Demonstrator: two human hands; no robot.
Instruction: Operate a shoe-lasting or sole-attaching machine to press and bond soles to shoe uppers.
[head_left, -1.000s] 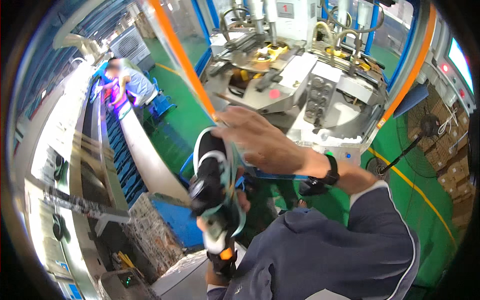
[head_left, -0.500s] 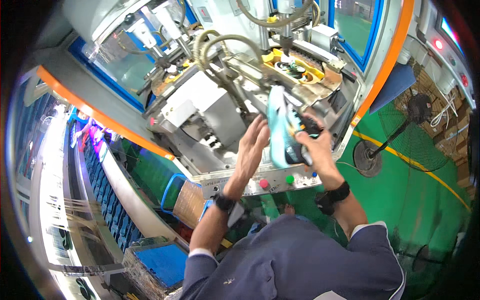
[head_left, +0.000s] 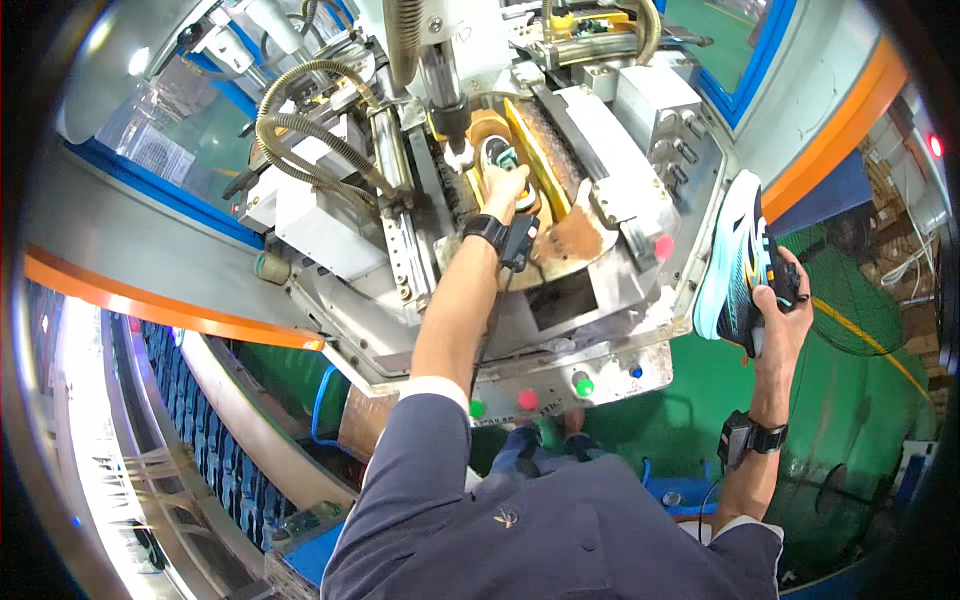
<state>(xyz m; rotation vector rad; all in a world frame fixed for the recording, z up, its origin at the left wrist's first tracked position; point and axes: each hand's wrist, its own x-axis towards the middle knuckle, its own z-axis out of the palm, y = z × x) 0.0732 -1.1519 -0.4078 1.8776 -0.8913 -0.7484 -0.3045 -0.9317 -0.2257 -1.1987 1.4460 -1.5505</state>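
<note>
My right hand [head_left: 782, 312] grips a light-blue, white and black sneaker [head_left: 738, 265] by its dark upper, thumb on the near side. The sneaker is upended at the right edge of the machine, its pale sole side toward the left. My left arm stretches forward into the machine. There my left hand [head_left: 505, 188] is closed over a second shoe [head_left: 497, 153], dark with teal and white parts, which lies in a yellow-and-tan padded cradle [head_left: 552, 165]. My hand covers much of that shoe, and some fingertips are hidden.
A metal press cylinder [head_left: 446, 95] stands just left of the cradle. Ribbed hoses [head_left: 300, 125] loop farther left. Coloured buttons [head_left: 527, 399] line the front panel. An orange-edged frame [head_left: 835, 165] rises at right, with a fan [head_left: 850, 290] beyond. A conveyor [head_left: 235, 410] runs at left.
My right hand has carried the sneaker to the right, away from the machine's front. My left hand, open beside that sneaker before, has reached forward onto the shoe in the cradle. The view has shifted.
</note>
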